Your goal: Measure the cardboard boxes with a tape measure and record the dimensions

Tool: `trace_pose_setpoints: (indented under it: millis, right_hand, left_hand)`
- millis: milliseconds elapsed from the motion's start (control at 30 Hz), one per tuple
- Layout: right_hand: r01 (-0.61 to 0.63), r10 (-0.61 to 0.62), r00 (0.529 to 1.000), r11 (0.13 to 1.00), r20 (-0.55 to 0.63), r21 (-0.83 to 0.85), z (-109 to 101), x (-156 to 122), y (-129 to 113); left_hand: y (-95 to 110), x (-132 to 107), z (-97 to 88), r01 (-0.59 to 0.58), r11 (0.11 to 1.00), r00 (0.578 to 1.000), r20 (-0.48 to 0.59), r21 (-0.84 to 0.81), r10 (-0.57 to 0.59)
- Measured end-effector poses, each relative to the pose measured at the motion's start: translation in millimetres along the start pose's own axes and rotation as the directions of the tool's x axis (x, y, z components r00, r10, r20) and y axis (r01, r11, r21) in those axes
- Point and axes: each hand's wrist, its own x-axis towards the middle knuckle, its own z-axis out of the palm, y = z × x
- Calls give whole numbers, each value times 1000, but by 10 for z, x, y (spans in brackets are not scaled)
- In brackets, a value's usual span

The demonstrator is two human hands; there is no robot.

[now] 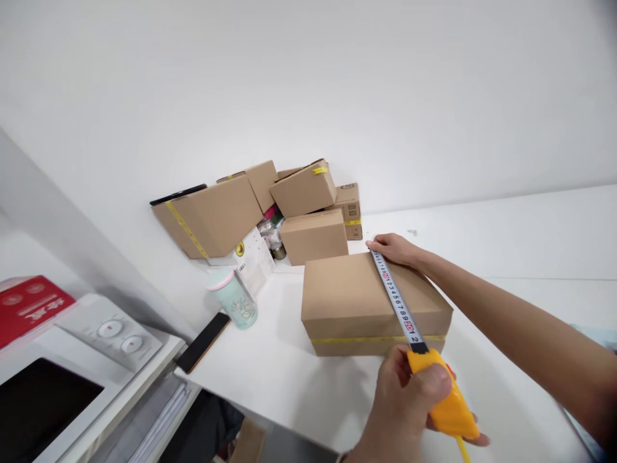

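A closed cardboard box (pixel 347 289) with a yellow tape band around its side lies in front of me on the white table. My left hand (pixel 409 399) grips the orange case of a tape measure (pixel 446 402) just off the box's near edge. The metal blade (pixel 396 299) is drawn out across the box top, its numbers facing up and reading a little past 20 near the case. At the far edge of the box, my right hand (pixel 393 247) holds the blade's end with its fingers; the tip itself is partly hidden. A yellow strap hangs from the case.
Several cardboard boxes (pixel 313 238) stand stacked at the back by the wall. To the left are a mint-green tumbler (pixel 236 302), a dark flat object (pixel 205 344) at the table edge, and a white microwave (pixel 96 360) with a red box (pixel 31 305) on it.
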Motion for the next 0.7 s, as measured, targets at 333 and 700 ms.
trace_pose_setpoints:
  millis: [333, 700]
  right_hand:
    - [66, -68, 997, 997, 30, 50, 45, -3, 74]
    - [96, -97, 995, 994, 19, 51, 58, 40, 117]
  left_hand:
    - [-69, -53, 52, 28, 999, 999, 47, -47, -26]
    - [-65, 2, 36, 48, 999, 999, 0, -2, -48]
